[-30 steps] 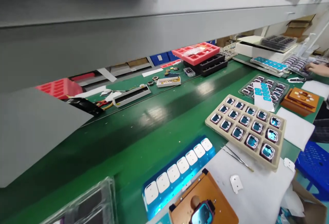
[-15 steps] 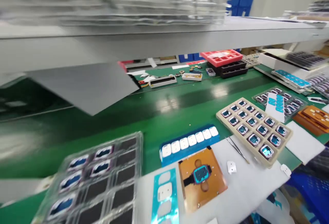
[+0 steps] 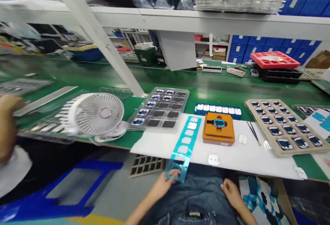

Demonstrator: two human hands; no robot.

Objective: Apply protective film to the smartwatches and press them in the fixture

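Observation:
My left hand (image 3: 166, 181) grips the lower end of a blue film strip (image 3: 183, 148), which lies partly on the white sheet (image 3: 152, 146) and overhangs the table's front edge. One white piece sits near the strip's top. Beside my lap, my right hand (image 3: 230, 189) has its fingers curled in; what they hold, if anything, cannot be made out. An orange fixture (image 3: 218, 132) bears a watch-shaped part (image 3: 219, 123). Tweezers (image 3: 254, 132) and a loose white piece (image 3: 242, 139) lie right of it. Another white piece (image 3: 213, 159) rests near the front edge.
A white fan (image 3: 99, 113) stands left of a clear tray (image 3: 168, 114) of framed parts. A beige tray (image 3: 281, 128) lies right. Behind the sheet is a blue strip (image 3: 233, 112) of white pieces. A slanted post (image 3: 110, 53) rises behind; a person's arm (image 3: 7, 125) shows far left.
The view has swung left and down, bringing in both my hands, the fan and a person's arm. The blue film strip now hangs over the table's edge in my left hand.

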